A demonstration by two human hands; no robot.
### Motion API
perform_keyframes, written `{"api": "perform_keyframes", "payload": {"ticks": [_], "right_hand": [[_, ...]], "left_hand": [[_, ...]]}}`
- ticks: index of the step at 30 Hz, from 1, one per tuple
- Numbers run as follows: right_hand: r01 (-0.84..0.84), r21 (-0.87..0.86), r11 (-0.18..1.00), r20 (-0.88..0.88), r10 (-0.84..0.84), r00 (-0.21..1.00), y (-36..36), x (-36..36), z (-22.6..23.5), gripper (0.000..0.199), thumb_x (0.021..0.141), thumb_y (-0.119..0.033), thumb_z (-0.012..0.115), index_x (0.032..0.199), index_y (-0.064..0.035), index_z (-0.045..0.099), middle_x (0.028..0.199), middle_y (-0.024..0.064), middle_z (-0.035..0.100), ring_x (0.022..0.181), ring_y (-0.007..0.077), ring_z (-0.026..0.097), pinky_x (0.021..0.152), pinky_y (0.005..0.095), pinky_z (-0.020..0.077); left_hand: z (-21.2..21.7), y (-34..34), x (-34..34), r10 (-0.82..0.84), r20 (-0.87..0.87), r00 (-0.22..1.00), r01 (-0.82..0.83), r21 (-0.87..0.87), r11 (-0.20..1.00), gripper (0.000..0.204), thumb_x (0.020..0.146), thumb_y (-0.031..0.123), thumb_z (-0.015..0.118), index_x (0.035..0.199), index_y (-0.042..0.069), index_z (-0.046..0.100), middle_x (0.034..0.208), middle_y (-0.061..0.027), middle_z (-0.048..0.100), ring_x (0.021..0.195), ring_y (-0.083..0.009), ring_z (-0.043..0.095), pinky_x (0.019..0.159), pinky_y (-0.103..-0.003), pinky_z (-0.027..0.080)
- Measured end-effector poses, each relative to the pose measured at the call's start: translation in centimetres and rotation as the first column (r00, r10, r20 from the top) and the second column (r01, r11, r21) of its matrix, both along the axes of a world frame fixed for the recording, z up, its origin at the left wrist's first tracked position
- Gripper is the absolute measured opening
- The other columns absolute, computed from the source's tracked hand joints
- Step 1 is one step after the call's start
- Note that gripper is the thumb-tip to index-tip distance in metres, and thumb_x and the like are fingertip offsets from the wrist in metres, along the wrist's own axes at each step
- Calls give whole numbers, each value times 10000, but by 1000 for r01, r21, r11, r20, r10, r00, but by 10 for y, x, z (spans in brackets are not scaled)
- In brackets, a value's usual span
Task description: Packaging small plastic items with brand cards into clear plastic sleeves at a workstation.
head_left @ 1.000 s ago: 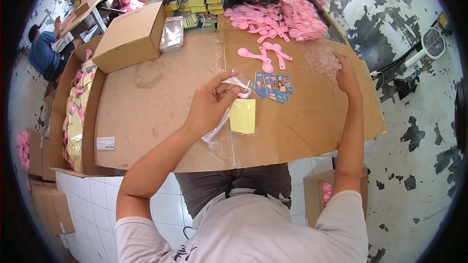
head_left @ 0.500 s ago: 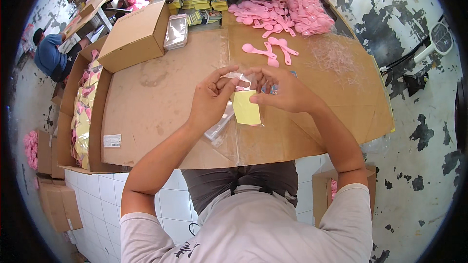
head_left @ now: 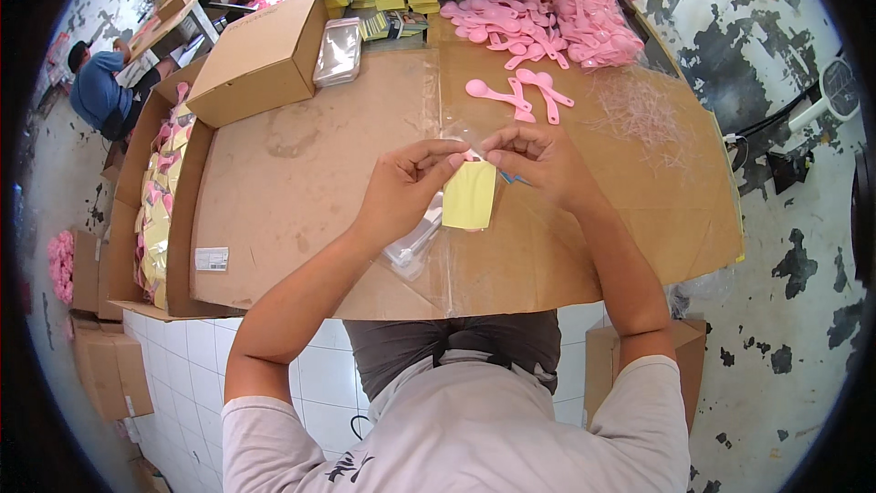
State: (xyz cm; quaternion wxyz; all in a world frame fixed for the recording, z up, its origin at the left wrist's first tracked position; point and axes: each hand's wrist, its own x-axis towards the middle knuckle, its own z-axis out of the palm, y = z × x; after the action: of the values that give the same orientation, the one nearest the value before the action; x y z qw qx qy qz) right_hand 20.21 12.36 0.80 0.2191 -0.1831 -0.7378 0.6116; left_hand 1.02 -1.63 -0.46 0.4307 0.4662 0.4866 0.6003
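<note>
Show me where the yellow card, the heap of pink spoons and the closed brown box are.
yellow card [head_left: 469, 195], head view, middle of its yellow face.
heap of pink spoons [head_left: 557, 20], head view, centre of the pile.
closed brown box [head_left: 260, 53], head view, its top face.

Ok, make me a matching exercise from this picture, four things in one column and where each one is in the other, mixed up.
Things:
1. yellow card
2. pile of pink spoons
3. closed cardboard box
4. open carton of packed items

Places:
A. far left of the table top
B. beside the table's left edge
C. between the left hand and right hand
D. far right of the table top

Pairs: 1-C, 2-D, 3-A, 4-B
</note>
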Motion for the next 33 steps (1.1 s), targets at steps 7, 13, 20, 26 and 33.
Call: {"api": "perform_keyframes", "payload": {"ticks": [7, 13, 20, 26, 33], "right_hand": [[60, -70, 996, -82, -66, 994, -7, -2, -8, 196, 958, -76, 705, 1122, 31, 702, 1006, 46, 725, 925, 100, 670, 843, 262, 541], [42, -84, 996, -108, -51, 993, -1, 1, -12, 167, 955, -35, 690, 1109, 28, 710, 1016, 55, 729, 950, 109, 678, 880, 273, 544], [-39, 16, 999, -138, 41, 990, 11, 8, -17, 181, 940, 14, 658, 1105, 19, 733, 1025, 64, 730, 972, 100, 666, 858, 263, 541], [-51, -6, 999, -1, 51, 999, 13, 10, -7, 138, 941, -4, 675, 1064, 17, 735, 1016, 55, 708, 934, 113, 666, 826, 277, 545], [-56, -54, 997, -71, 52, 996, 9, 7, -13, 157, 939, -48, 719, 1078, 24, 719, 1016, 59, 723, 933, 113, 667, 836, 273, 542]], "left_hand": [[-7, 2, 0, 100, -50, 994, -101, -20, 995, 236, 1023, 122, 628, 1195, -28, 690, 997, -65, 752, 862, -88, 686, 755, -263, 565], [-11, 2, -1, 63, 4, 998, -63, 40, 997, 227, 1017, 109, 637, 1202, -8, 699, 1015, -60, 748, 865, -82, 678, 750, -262, 557], [-12, 1, -10, -43, -85, 995, 48, 60, 997, 248, 1014, 84, 622, 1234, 2, 700, 1111, -89, 746, 976, -126, 698, 837, -288, 573], [-10, 0, -12, -97, 109, 989, 96, 12, 995, 278, 1049, 196, 569, 1194, 7, 712, 1133, -89, 739, 967, -133, 702, 844, -320, 579], [-9, 4, -11, -112, 61, 992, 118, -91, 989, 270, 1026, 156, 626, 1251, 15, 675, 1140, -81, 735, 976, -117, 693, 829, -289, 578]]}}
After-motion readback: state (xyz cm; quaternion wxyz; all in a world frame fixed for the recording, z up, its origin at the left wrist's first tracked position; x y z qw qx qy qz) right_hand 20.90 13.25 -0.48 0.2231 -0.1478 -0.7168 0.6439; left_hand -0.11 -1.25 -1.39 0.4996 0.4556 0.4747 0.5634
